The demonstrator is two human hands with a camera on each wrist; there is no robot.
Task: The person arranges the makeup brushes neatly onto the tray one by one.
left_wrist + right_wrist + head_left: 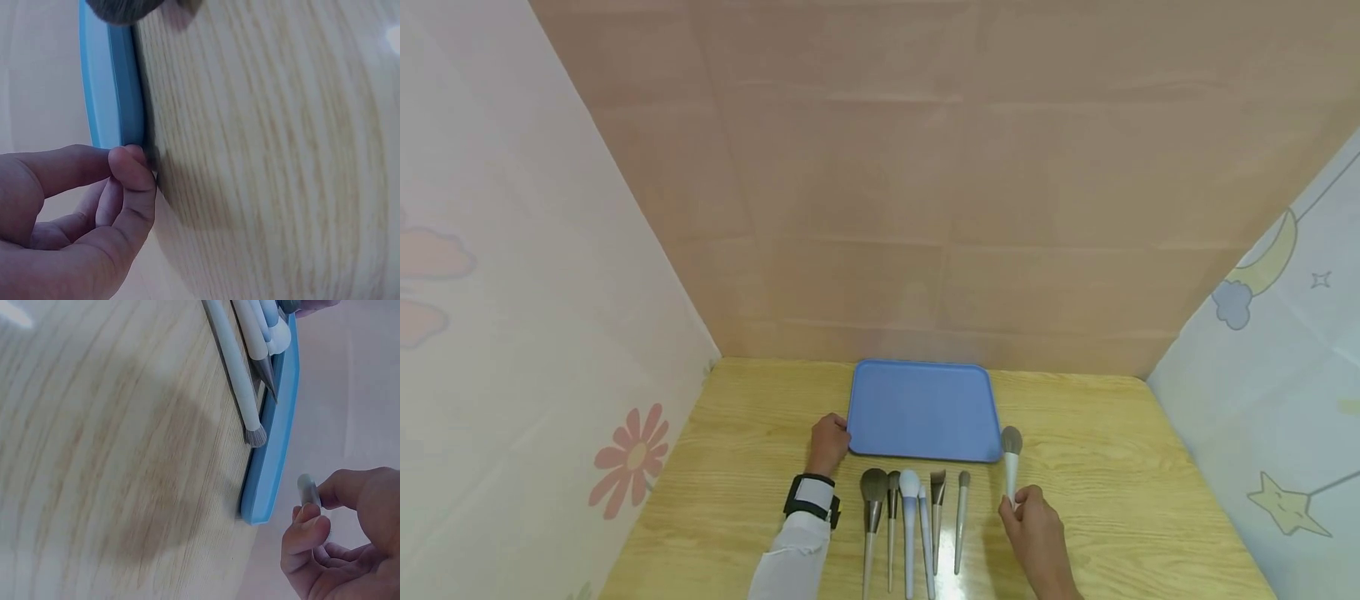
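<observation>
My left hand [829, 442] pinches the front left corner of a blue tray [922, 408] that lies on the table. The left wrist view shows the thumb and finger [134, 169] at the tray's end. To the right of the tray, my right hand [1036, 532] holds a makeup brush [1011, 471] by its white handle, the grey-brown bristles pointing away from me. In the right wrist view the handle's end [307, 489] sticks out between thumb and fingers, and the bristles are hidden.
Several makeup brushes lie side by side in front of the tray, among them a large dark one [874, 487], a white-tipped one [909, 492] and a slim one [962, 517]. A brown backdrop [880, 275] rises behind the wooden table [1120, 483], with patterned sheets at both sides.
</observation>
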